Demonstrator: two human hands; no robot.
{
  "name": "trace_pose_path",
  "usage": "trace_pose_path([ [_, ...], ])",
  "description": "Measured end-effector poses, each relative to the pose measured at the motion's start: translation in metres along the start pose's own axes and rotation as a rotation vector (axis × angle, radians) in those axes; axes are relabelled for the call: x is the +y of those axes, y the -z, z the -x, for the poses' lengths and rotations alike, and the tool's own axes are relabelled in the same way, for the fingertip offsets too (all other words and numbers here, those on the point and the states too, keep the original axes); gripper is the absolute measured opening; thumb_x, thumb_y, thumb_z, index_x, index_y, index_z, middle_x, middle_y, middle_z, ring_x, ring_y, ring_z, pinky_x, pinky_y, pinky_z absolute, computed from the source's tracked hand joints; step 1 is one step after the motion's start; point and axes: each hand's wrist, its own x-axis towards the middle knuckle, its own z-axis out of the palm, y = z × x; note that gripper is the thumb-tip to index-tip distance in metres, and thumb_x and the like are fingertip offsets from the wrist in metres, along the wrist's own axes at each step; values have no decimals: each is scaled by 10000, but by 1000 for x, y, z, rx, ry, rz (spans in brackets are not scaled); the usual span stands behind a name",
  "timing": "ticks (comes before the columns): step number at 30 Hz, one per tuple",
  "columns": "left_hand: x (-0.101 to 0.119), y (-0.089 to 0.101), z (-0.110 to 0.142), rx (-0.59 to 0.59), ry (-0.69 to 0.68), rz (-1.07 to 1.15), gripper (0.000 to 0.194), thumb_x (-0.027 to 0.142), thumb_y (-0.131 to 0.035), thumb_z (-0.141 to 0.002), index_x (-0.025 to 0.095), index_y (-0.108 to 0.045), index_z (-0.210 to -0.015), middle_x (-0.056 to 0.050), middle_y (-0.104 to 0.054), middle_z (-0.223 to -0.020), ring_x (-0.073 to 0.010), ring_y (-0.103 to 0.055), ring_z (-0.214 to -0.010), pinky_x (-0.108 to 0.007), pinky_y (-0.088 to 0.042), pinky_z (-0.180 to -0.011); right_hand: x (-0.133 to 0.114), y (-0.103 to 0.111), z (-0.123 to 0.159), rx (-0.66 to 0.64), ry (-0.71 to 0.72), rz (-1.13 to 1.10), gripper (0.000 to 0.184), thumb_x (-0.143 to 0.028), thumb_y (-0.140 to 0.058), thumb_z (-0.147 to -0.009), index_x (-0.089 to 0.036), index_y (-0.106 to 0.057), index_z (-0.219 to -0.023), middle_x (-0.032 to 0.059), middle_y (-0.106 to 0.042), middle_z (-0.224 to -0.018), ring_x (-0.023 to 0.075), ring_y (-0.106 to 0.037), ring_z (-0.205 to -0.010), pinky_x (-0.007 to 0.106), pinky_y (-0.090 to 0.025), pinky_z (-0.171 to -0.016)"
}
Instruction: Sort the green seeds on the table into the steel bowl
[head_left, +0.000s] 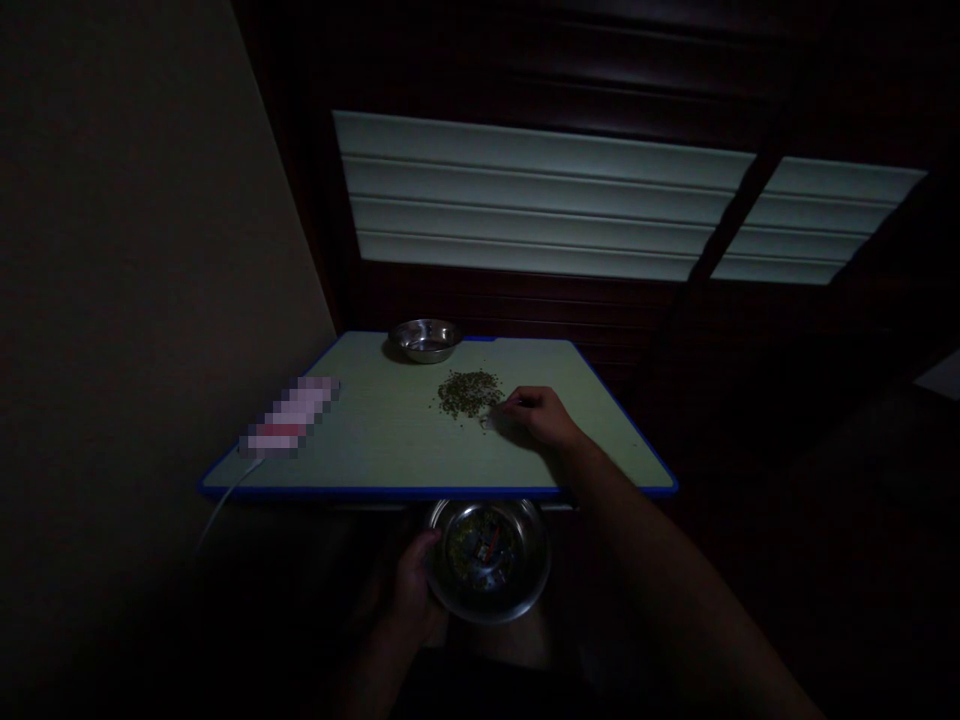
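Two pale slatted panels form the background; before them stands a pale green tabletop with a blue edge, a flat surface on which loose grains can lie spread out. Below its near edge is a wide metal basin, holding greenish bits and an orange-red piece. The left hand grasps the basin's left side, thumb at the rim, presumably to steady it close to the table. At the left edge lies a blurred pink-and-white object with a white cable, apart from the grains. A smaller metal bowl sits upright at the far edge, probably to leave the middle free for handwork. The dark grain pile lies between this bowl and the right hand, whose fingers are bent together at its border, beside a tiny pale scrap; whether they pinch anything cannot be told.
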Motion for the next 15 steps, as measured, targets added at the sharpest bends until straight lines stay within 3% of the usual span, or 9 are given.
trace_pose_path([
  [8, -4, 10, -10, -19, -5, 18, 127, 189, -645, -715, 121, -702, -625, -91, -717, -607, -214, -667, -568, -330, -548, -621, 4, 1, -3, 14, -1, 30, 171, -331, -652, -562, -167, -674, -609, 13, -637, -587, 144, -532, -587, 277, -416, -595],
  [15, -3, 7, -8, 5, 2, 13, 105, 194, -644, -695, 124, -699, -640, -89, -721, -624, -224, -672, -596, -326, -538, -597, 4, 2, -4, 64, -28, 72, 201, -365, -623, -571, -166, -642, -595, 1, -590, -562, 137, -499, -581, 266, -388, -574],
])
